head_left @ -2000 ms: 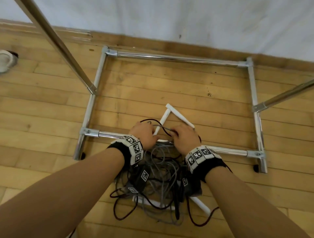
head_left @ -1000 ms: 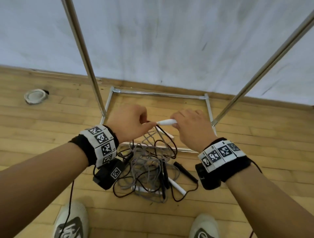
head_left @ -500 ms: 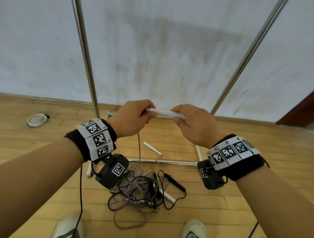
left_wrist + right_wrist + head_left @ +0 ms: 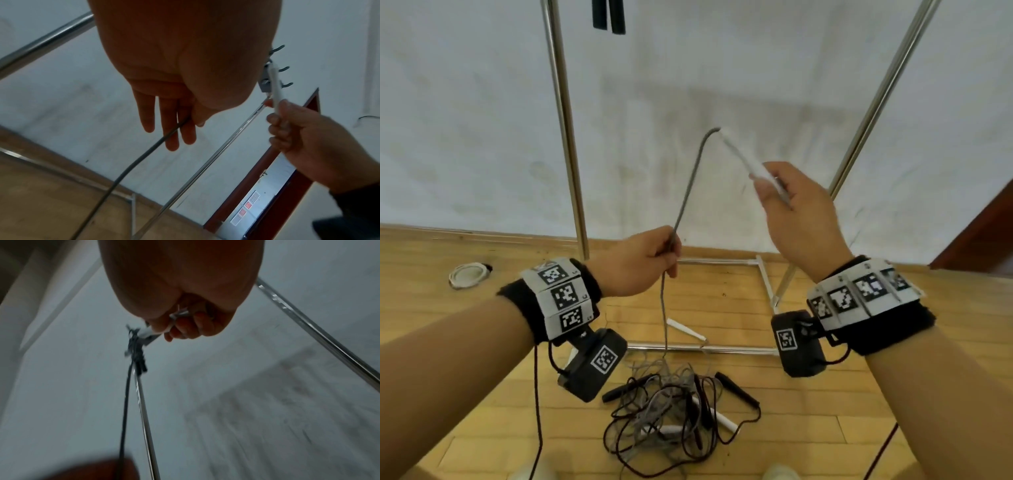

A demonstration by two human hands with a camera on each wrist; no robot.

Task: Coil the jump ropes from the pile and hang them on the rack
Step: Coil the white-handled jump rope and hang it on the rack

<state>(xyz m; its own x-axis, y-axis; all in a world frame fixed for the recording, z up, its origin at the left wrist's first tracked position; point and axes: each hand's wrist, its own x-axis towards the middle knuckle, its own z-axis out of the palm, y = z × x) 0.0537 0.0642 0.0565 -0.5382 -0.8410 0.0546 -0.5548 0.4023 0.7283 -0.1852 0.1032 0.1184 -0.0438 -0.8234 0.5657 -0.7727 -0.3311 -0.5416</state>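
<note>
Rack poles [image 4: 565,137] flanking open middle

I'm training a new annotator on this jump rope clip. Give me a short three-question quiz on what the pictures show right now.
1. True or false: the right hand holds a white handle.
2. What does the left hand pinch? A) a black handle B) the grey rope C) a rack pole
3. Where does the grey rope end up below the left hand?

Key
1. True.
2. B.
3. It hangs down into the pile of tangled ropes on the floor, in front of the rack.
</note>
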